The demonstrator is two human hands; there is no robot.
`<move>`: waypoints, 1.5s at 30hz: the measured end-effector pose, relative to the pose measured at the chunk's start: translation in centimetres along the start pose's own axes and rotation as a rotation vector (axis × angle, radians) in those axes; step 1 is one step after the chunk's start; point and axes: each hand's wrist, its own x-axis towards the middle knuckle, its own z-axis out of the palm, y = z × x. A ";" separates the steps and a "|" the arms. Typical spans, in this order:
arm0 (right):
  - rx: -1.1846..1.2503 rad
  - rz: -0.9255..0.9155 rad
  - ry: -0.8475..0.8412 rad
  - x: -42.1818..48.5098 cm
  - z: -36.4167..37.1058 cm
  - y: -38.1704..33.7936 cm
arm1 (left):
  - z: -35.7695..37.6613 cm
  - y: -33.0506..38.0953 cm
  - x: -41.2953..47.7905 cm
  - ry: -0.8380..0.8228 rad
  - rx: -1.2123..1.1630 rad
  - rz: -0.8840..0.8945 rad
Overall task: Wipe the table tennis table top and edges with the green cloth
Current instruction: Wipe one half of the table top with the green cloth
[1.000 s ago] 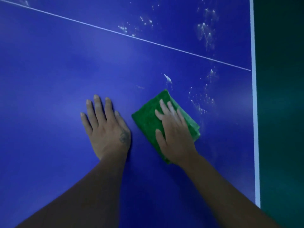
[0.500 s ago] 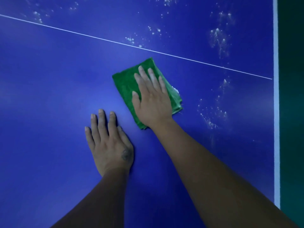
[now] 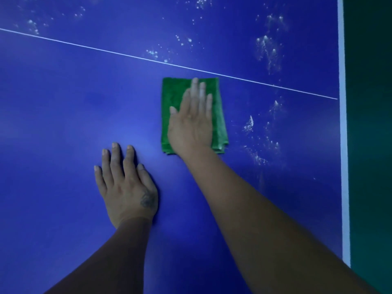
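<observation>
The blue table tennis table [image 3: 63, 102] fills the view. A folded green cloth [image 3: 171, 102] lies flat on it just below the thin white centre line [image 3: 84, 47]. My right hand [image 3: 192, 126] presses down on the cloth with straight fingers spread over its middle. My left hand [image 3: 125, 185] rests flat on the bare table surface, below and to the left of the cloth, fingers straight and together.
White spray droplets and smears [image 3: 268, 49] dot the table above the line and to the right of the cloth [image 3: 256, 153]. The white edge stripe [image 3: 342, 124] marks the table's right side, with dark green floor [image 3: 371, 145] beyond it.
My right hand has pushed the cloth away from me, up toward the white line, and turned it squarer. The left hand stays planted flat on the table.
</observation>
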 end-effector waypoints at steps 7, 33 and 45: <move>0.031 -0.066 0.034 1.0 -0.5 6.1 | -0.1 0.2 -0.1 0.012 -0.013 0.004; 0.042 -0.298 0.023 -8.7 -0.9 14.4 | 1.0 -0.8 -0.3 0.048 -0.015 0.017; 0.068 -0.018 0.114 -14.7 0.8 5.2 | 0.4 -0.8 -0.4 -0.033 -0.021 0.006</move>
